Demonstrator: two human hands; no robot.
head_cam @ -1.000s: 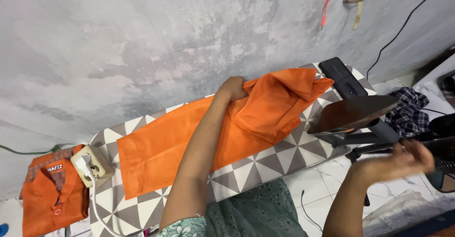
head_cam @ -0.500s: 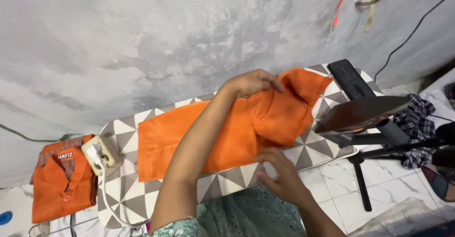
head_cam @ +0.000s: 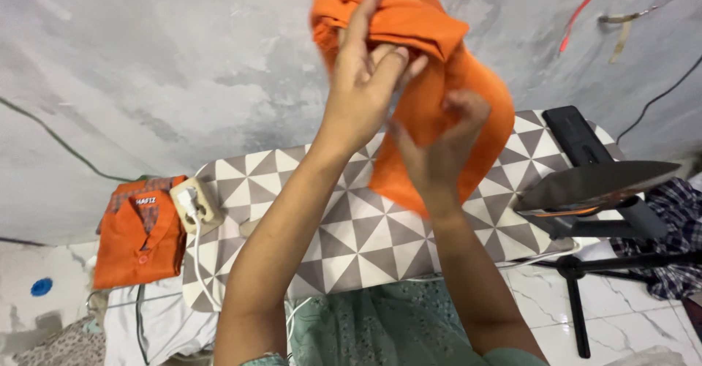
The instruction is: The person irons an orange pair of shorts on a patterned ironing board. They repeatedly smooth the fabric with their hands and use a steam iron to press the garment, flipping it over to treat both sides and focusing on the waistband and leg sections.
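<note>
Above the ironing board (head_cam: 365,227), which is stretching along the mottled grey wall (head_cam: 168,51) under its grey-and-white triangle cover, the person is lifting an orange garment (head_cam: 431,88) clear of the board, so that it is hanging bunched in the air and touching nothing below. The left hand (head_cam: 365,73) is reaching highest, its fingers spread and pressing into the gathered top of the cloth, while the right hand (head_cam: 439,150) is closing on the lower fold just beneath, gripping the fabric from the near side. To my eye, handling it well here is calling for the two hands to be finding seams or edges rather than bunched middle, keeping the loose end from dragging toward the dark flat device on a stand (head_cam: 592,187) at the board's right end. A folded orange shirt (head_cam: 139,231) with a checked collar and a small white name patch on the chest is lying left of the board. A cream socket block (head_cam: 196,201) with a white plug is sitting on the board's left end. A thin black rectangular slab (head_cam: 578,132) is resting at the far right end.
</note>
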